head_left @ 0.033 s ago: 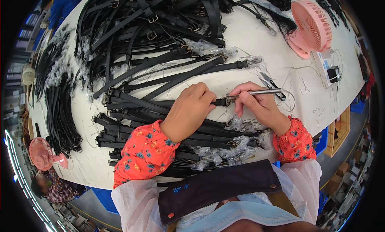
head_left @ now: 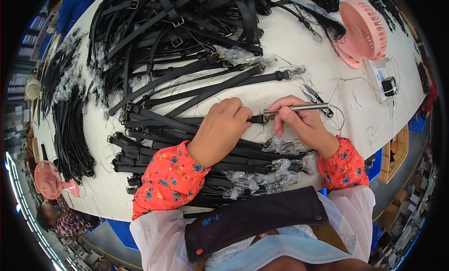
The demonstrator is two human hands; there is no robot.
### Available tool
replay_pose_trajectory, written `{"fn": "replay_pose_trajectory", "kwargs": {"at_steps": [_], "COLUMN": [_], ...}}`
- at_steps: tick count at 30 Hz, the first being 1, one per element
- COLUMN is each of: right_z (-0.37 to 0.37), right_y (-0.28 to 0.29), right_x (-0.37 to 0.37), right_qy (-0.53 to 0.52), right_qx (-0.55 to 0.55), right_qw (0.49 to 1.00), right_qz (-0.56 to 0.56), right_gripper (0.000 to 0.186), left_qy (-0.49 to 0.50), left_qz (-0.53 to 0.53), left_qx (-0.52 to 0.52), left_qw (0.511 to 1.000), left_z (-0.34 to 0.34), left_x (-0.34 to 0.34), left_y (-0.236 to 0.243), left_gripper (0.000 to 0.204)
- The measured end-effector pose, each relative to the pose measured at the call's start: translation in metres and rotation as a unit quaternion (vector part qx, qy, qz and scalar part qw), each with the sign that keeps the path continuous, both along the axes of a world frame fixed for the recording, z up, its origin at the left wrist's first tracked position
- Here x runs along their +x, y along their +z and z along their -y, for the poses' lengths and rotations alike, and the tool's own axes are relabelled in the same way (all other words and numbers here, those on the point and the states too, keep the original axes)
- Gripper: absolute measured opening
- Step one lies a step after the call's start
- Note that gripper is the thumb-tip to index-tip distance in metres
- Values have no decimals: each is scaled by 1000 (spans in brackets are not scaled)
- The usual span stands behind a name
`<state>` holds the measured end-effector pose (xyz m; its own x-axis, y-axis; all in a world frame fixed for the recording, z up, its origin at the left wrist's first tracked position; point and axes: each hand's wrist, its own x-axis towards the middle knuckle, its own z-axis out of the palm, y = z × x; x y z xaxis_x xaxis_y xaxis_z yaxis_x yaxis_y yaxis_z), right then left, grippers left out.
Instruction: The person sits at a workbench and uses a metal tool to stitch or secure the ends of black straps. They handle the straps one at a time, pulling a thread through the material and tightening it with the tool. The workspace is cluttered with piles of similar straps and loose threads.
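My left hand [head_left: 221,130] is closed on a black belt [head_left: 256,119], pinching it close to its buckle end. In my right hand [head_left: 299,120] is a slim, pen-shaped metal tool [head_left: 318,107] with a thin cord at its rear. Its tip meets the belt's end by the buckle, though I cannot tell whether it touches. Under and in front of my hands lie many more black belts [head_left: 154,151], their buckles wrapped in clear plastic [head_left: 280,170]. Small thread snips [head_left: 314,97] rest just beyond my right hand.
A large heap of black belts [head_left: 182,23] covers the far side of the white table [head_left: 322,60]. More bundles [head_left: 70,140] hang over at the left. A pink fan [head_left: 362,32] stands far right, near a black plug adapter [head_left: 388,86]; another pink fan [head_left: 48,179] is at left.
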<state>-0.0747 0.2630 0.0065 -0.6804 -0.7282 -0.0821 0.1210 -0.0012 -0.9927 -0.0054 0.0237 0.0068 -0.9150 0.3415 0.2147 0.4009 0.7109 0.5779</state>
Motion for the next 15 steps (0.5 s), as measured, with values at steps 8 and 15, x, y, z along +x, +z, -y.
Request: {"fn": "replay_pose_trajectory", "kwargs": {"at_steps": [8,15], "right_z": [0,0], "right_y": [2,1], "right_x": [0,-1], "right_qy": [-1,-2], "right_qx": [3,-9], "right_qw": [1000,1000], "right_qz": [-4,-8], "right_gripper": [29,28], "left_qy": [-38,-28], "left_qz": [-52,-43], "left_qx": [-165,-1], "left_qw": [984,999], "left_z": [-6,3], "left_x": [-1,-9], "left_y": [-2,-13], "left_gripper": [16,16]}}
